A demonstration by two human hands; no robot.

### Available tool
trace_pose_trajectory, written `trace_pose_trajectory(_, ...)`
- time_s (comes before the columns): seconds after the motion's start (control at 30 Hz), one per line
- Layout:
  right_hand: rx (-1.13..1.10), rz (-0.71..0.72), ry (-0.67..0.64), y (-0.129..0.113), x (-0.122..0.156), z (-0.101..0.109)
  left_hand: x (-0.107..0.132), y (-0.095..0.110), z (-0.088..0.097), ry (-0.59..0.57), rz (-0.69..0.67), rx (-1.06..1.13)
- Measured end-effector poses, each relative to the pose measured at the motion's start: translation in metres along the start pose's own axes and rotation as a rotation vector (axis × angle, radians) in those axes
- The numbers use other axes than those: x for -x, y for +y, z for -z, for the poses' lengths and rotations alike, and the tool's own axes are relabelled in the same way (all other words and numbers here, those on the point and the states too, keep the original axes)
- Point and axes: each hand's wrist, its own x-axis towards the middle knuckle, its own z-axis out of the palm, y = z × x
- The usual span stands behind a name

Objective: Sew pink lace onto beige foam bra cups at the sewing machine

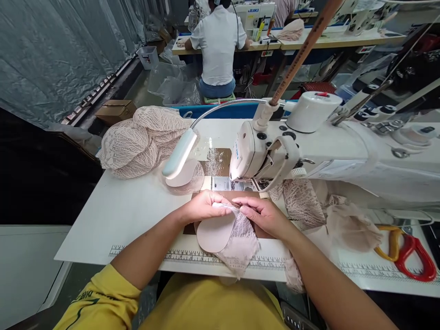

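Note:
My left hand (pixel 202 206) and my right hand (pixel 263 214) pinch the top edge of a beige foam cup (pixel 215 233) with a piece of pale lace (pixel 242 240) laid against it. Both hands are closed on this piece, fingertips nearly meeting. They hold it flat on the white sewing table (pixel 130 215), just in front of the needle area of the white sewing machine (pixel 275 156). The lace hangs over the table's front edge across a printed ruler strip (pixel 192 257).
A heap of lace cups (pixel 144 140) lies at the back left. A gooseneck lamp (pixel 180 153) hangs over the table. More lace pieces (pixel 309 201) lie right of the machine; red and yellow scissors (pixel 409 252) at far right. A person in white (pixel 218 46) sits at another machine.

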Motion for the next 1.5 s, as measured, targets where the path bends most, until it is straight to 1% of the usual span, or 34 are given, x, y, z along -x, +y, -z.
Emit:
trace_pose_trajectory(0.1,-0.047,-0.032,-0.035,0.001,0.000,-0.002,-0.002,-0.002,-0.001,0.008,0.014,0.000)
trace_pose_trajectory(0.2,-0.018,-0.062,-0.021,0.000,0.000,-0.004,-0.003,-0.002,-0.002,0.003,0.012,0.007)
trace_pose_trajectory(0.4,0.002,0.011,0.024,-0.006,-0.003,-0.008,-0.003,-0.001,-0.003,-0.017,0.025,0.043)
trace_pose_trajectory(0.6,-0.021,-0.015,0.058,-0.007,-0.003,-0.009,-0.001,0.004,-0.003,-0.032,0.066,0.035)
trace_pose_trajectory(0.67,-0.061,-0.042,0.041,-0.005,-0.003,-0.007,-0.001,0.004,-0.002,-0.017,0.071,0.041)
trace_pose_trajectory(0.8,-0.150,-0.070,-0.037,-0.001,-0.003,-0.002,-0.002,0.000,-0.002,-0.006,0.077,0.058)
trace_pose_trajectory(0.9,-0.106,-0.035,-0.052,-0.003,-0.003,-0.003,-0.003,-0.002,-0.002,-0.020,0.063,0.075)
trace_pose_trajectory(1.07,0.002,0.007,0.010,-0.008,-0.006,-0.010,-0.003,0.000,-0.004,-0.034,0.066,0.040)
trace_pose_trajectory(1.17,-0.035,-0.019,0.061,-0.006,-0.006,-0.014,-0.003,0.001,-0.006,-0.044,0.059,0.027)
trace_pose_trajectory(1.23,-0.109,-0.056,0.082,-0.002,-0.006,-0.016,-0.003,0.000,-0.006,-0.022,0.062,0.026)
trace_pose_trajectory(1.33,-0.187,-0.108,0.031,0.000,-0.004,-0.016,-0.003,0.000,-0.004,0.002,0.060,0.050)
trace_pose_trajectory(1.4,-0.150,-0.123,0.014,0.000,-0.003,-0.014,-0.001,0.001,0.001,-0.033,0.079,0.063)
trace_pose_trajectory(1.43,-0.120,-0.129,0.032,-0.001,-0.002,-0.014,0.000,0.003,0.003,-0.050,0.095,0.064)
trace_pose_trajectory(1.5,-0.071,-0.154,0.085,-0.002,-0.001,-0.012,0.002,0.005,0.009,-0.046,0.118,0.064)
